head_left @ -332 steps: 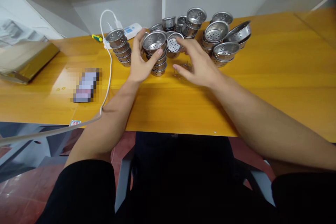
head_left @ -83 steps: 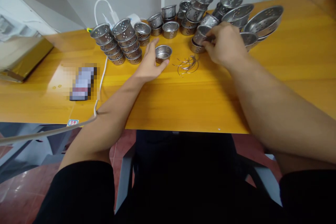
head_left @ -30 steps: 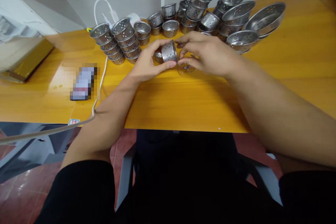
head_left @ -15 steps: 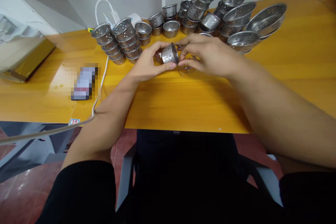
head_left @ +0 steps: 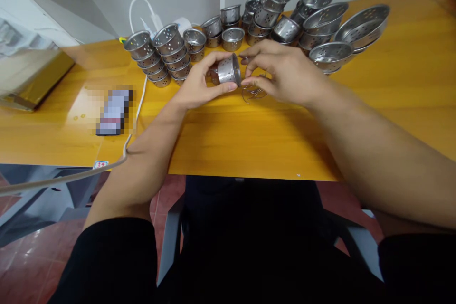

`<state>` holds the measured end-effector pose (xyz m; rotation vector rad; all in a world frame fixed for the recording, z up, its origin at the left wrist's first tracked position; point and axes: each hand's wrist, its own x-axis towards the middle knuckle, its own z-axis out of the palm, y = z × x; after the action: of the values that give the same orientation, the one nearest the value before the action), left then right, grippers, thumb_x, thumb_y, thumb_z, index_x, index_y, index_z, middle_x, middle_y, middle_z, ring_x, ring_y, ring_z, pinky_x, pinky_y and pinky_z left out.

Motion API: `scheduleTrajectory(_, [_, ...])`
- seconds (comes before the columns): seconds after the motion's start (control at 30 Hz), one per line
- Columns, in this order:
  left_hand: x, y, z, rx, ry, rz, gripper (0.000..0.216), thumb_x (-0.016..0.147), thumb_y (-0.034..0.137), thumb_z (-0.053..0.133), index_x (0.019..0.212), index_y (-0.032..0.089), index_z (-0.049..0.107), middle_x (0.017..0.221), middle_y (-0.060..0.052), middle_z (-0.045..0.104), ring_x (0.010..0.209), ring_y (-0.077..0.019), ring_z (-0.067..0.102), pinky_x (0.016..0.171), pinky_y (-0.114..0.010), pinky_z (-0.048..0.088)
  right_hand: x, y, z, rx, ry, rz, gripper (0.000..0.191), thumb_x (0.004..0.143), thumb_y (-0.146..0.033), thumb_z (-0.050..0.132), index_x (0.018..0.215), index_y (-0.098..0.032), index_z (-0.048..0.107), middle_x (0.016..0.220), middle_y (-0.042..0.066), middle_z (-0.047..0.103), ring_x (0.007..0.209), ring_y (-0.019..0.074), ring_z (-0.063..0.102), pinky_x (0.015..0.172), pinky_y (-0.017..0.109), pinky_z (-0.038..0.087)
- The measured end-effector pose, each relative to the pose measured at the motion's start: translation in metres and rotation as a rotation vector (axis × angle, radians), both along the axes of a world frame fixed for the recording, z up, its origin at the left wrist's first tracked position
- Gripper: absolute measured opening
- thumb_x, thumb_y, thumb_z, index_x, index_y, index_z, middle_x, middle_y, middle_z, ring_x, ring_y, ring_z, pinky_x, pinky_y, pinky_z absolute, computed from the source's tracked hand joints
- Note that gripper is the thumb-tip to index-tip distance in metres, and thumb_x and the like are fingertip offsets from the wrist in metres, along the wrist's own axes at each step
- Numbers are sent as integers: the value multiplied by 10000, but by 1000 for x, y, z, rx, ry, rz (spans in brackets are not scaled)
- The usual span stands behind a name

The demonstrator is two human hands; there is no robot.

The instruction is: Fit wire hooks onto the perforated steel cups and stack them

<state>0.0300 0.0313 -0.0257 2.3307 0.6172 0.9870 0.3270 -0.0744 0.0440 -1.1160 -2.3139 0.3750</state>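
Observation:
My left hand (head_left: pixel 197 86) grips a small perforated steel cup (head_left: pixel 228 70) tipped on its side, mouth toward the right, just above the yellow table (head_left: pixel 249 128). My right hand (head_left: pixel 285 72) is at the cup's mouth with fingers pinched together; what they pinch is too thin to make out. A small heap of bent wire handles (head_left: pixel 253 92) lies on the table under the right hand. Another small cup sits partly hidden behind the left fingers.
Stacks of small perforated cups (head_left: pixel 162 54) stand at the back left, more cups (head_left: pixel 231 33) and wider strainer bowls (head_left: pixel 342 26) at the back right. A phone (head_left: pixel 113 111), a white cable (head_left: pixel 137 99) and a gold box (head_left: pixel 32 80) lie on the left.
Both hands and the tipped cup have stayed nearly in place over the last second; the right fingers shifted slightly at the cup's mouth. Before that, the left hand lifted the cup off the table.

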Motion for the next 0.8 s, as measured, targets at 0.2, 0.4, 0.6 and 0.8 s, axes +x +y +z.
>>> scheduleTrajectory(0.2, [-4,2,0,-38,18,24,1186,837,1107,875,1719,339,680,1687,-128,776,1588,-442,792,1395,-644,643,7,-2,9,-10,-29,68,197,1204,-487,712,1265,-418,886,1774,65,709,1689,441,633,1477,667,485])
scheduleTrajectory(0.4, [-9,24,-20,59,-30,116,1174,934,1086,799,1830,379,525,1821,-146,658,1739,-452,669,1472,-646,578,27,10,12,-31,-158,8,80,1180,-354,775,1145,-307,830,1680,154,729,1606,422,696,1429,585,525])
scheduleTrajectory(0.6, [-5,48,-43,136,-143,256,1122,957,1057,797,1850,475,446,1870,-100,560,1785,-386,611,1498,-573,576,43,38,-12,-129,-392,49,46,1128,-327,857,1108,-289,840,1336,133,839,1281,411,804,1198,596,648])
scheduleTrajectory(0.8, [2,63,-57,156,-109,288,1079,981,1027,805,1781,358,526,1821,-153,638,1779,-416,612,1542,-649,497,39,30,-6,-79,-363,-141,192,1204,-437,780,1283,-300,890,1354,127,890,1269,436,838,1179,602,650])
